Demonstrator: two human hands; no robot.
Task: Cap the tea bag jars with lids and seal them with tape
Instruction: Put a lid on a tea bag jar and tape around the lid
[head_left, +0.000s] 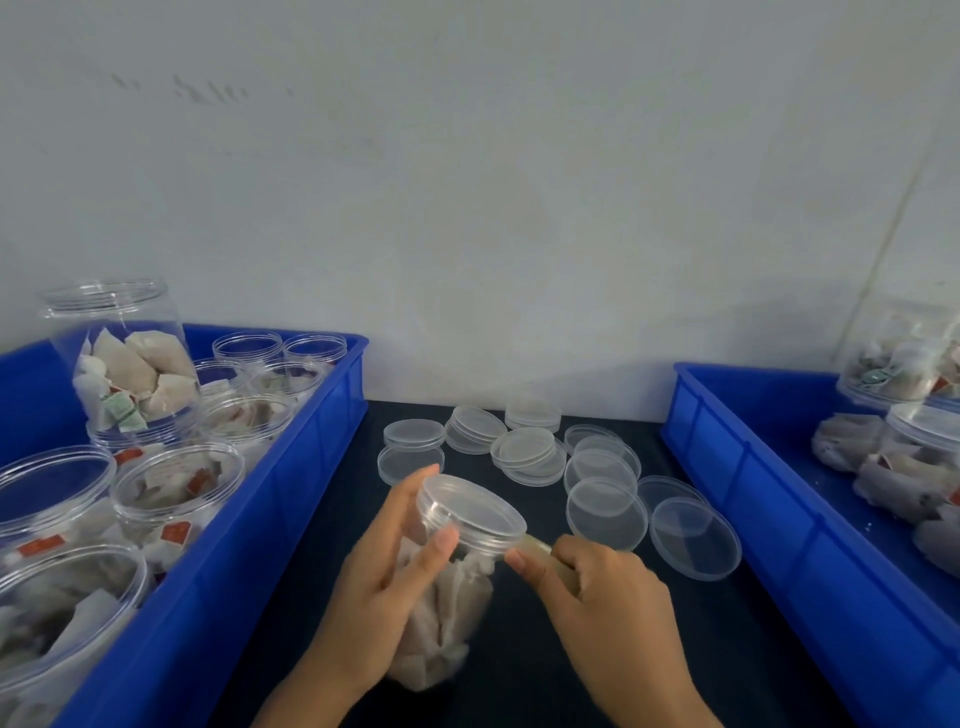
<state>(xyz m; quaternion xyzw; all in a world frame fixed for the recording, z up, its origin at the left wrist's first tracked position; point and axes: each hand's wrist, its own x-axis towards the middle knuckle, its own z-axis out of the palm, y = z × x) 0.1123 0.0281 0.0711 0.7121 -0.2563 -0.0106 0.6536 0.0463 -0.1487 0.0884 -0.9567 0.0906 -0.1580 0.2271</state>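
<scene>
Both of my hands sit lowest in view, working on 1 jar tilted between them over the dark table. Behind them, going by size: the blue bin on my left, packed with uncapped jars of tea bags, and the blue bin on my right, where at least 1 capped jar lies; then the loose lids scattered across the table between the bins.

My left hand wraps the jar's body, thumb up near the rim. Its lid is already on. My right hand is curled around a yellowish strip or roll, probably the tape, with the thumb pinching it just beside the lid's edge, touching or nearly so.

To seal well, I judge I should press the tape end across the seam where lid meets jar, keep it taut, and turn the jar with my left hand rather than dragging the tape. Slack would wrinkle it.
</scene>
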